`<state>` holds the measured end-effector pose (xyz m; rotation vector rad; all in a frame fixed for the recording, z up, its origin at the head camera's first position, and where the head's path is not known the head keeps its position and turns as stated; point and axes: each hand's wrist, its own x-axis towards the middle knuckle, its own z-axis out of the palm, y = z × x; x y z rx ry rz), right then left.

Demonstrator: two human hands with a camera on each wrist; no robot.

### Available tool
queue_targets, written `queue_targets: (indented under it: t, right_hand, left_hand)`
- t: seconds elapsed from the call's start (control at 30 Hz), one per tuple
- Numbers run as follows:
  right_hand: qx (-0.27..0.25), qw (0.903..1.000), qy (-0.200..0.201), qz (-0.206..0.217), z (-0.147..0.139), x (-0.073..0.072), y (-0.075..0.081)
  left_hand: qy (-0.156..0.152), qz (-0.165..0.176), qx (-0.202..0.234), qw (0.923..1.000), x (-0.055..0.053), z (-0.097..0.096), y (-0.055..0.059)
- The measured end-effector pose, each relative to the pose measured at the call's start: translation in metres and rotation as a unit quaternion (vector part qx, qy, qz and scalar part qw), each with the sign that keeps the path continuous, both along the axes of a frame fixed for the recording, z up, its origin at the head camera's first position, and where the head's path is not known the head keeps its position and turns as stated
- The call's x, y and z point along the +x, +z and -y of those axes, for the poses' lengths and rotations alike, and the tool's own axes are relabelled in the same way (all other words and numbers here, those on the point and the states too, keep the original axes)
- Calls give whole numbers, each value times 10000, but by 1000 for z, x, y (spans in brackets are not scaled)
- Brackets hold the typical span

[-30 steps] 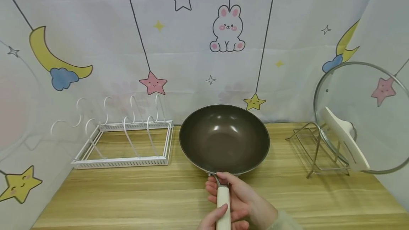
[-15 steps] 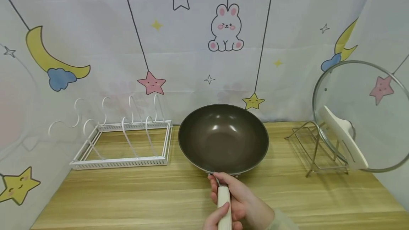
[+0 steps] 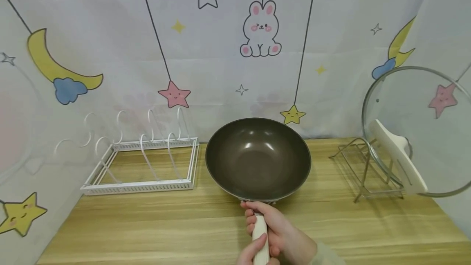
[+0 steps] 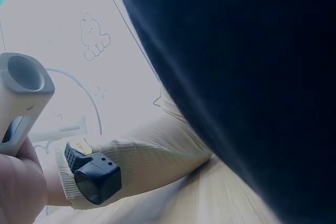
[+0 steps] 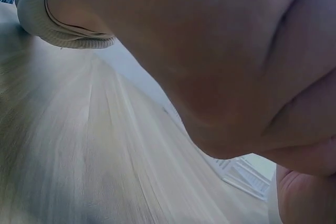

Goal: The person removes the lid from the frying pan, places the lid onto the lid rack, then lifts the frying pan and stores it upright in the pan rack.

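A dark brown wok (image 3: 257, 162) sits in the middle of the head view, its inside facing me. Its cream handle (image 3: 259, 230) points down toward the front. My right hand (image 3: 285, 234) grips the handle near the wok, thumb stretched along the metal neck and fingertips wrapped round the left side. Nearer the handle's end, my left hand (image 3: 252, 252) holds it with the thumb laid across the top; the frame's lower edge cuts this hand off. The left wrist view shows the hollow handle end (image 4: 26, 74) above the left palm. The right hand (image 5: 220, 66) fills much of the right wrist view.
Left of the wok stands a white rack (image 3: 140, 186) with curved dividers. At right, a wire stand (image 3: 362, 175) bears a glass lid (image 3: 416, 101) and a cream flat-edged piece (image 3: 399, 154). A patterned cloth (image 3: 220, 64) hangs behind the wooden table (image 3: 165, 224).
The handle and both hands have shifted slightly right in the head view. The right hand's fingers have closed further round the handle neck. The wok stays in nearly the same place.
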<state>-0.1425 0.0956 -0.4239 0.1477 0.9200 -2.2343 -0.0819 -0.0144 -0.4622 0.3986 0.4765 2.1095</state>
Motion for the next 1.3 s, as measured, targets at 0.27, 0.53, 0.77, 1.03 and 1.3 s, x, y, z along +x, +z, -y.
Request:
queue_targets:
  t: [0.27, 0.53, 0.77, 1.03, 1.3]
  right_hand:
    - [-39, 10000, 76, 40, -3, -1, 5]
    - [-51, 9999, 67, 130, -1, -2, 8]
    - [-45, 9999, 138, 82, 0, -2, 9]
    - [-70, 9998, 165, 122, 0, -1, 7]
    - [-170, 9998, 114, 14, -4, -1, 5]
  left_hand:
    - [64, 79, -234, 9997, 2, 0, 10]
    - [178, 337, -458, 9982, 3, 2, 17]
    - [247, 448, -565, 9971, 3, 6, 18]
    - [312, 544, -558, 9965, 5, 6, 20]
    - [538, 516, -1293, 9888, 6, -2, 29]
